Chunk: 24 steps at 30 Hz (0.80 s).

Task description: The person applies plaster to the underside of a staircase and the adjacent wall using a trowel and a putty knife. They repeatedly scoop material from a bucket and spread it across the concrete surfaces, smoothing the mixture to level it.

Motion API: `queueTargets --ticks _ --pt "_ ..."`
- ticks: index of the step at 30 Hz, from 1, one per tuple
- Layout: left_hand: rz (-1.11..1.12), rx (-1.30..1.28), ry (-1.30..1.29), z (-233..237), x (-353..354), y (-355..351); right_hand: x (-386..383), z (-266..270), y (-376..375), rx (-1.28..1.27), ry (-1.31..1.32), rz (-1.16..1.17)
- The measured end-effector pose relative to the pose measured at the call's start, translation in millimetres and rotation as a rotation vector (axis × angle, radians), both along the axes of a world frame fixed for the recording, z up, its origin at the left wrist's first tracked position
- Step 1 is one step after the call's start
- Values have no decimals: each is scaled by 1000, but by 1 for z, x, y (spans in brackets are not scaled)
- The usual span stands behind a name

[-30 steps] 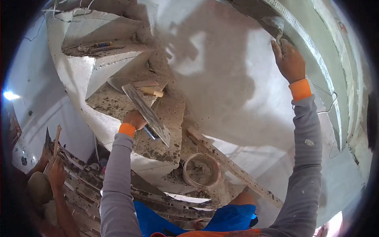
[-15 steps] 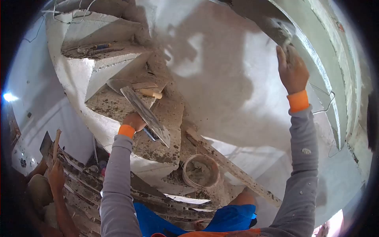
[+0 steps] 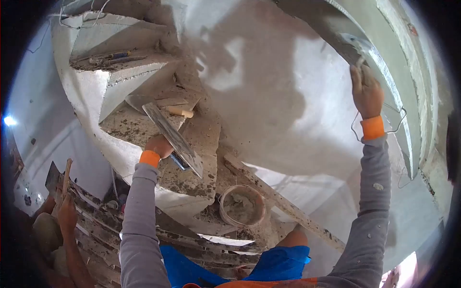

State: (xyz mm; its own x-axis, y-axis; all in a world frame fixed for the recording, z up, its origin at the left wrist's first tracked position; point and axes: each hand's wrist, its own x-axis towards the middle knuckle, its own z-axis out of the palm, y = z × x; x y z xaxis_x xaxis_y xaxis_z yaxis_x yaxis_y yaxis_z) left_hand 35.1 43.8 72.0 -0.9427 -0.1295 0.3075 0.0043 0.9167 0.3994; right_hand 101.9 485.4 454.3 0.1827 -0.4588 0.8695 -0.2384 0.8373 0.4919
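My left hand (image 3: pixel 159 145) is closed around a rectangular plastering trowel (image 3: pixel 174 139), its long flat face smeared with grey mortar and tilted over the stair steps. Up at the right, my right hand (image 3: pixel 369 93) is raised beside the curved concrete edge (image 3: pixel 384 67), where wet grey plaster (image 3: pixel 331 31) covers the underside. Its fingers look closed, and a small pale tip shows above them, but what they hold is hidden. A bent wire (image 3: pixel 402 120) passes near my right wrist. Below, a round mortar bucket (image 3: pixel 242 206) holds grey mix.
Rough concrete steps (image 3: pixel 134 74) wind up on the left, with tools (image 3: pixel 115 56) lying on one. A wooden handle (image 3: pixel 180 112) lies near the trowel. A long board (image 3: pixel 288 206) slants past the bucket. At lower left, another person's hand (image 3: pixel 67 211) holds a wooden piece above slatted planks.
My right hand has moved down and slightly right along the curved edge. The trowel in my left hand has shifted slightly left in view, along with the whole scene.
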Motion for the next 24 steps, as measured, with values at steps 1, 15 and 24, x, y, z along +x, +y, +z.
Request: queueTargets --ticks 1,15,24 --pt "-6 -62 52 -2 1 1 2 0 9 8 -25 15" --pt "-20 -223 185 -3 5 0 -12 15 9 11 -173 -190" --pt "-22 -197 69 5 4 2 -13 -4 38 102 -150 -234"
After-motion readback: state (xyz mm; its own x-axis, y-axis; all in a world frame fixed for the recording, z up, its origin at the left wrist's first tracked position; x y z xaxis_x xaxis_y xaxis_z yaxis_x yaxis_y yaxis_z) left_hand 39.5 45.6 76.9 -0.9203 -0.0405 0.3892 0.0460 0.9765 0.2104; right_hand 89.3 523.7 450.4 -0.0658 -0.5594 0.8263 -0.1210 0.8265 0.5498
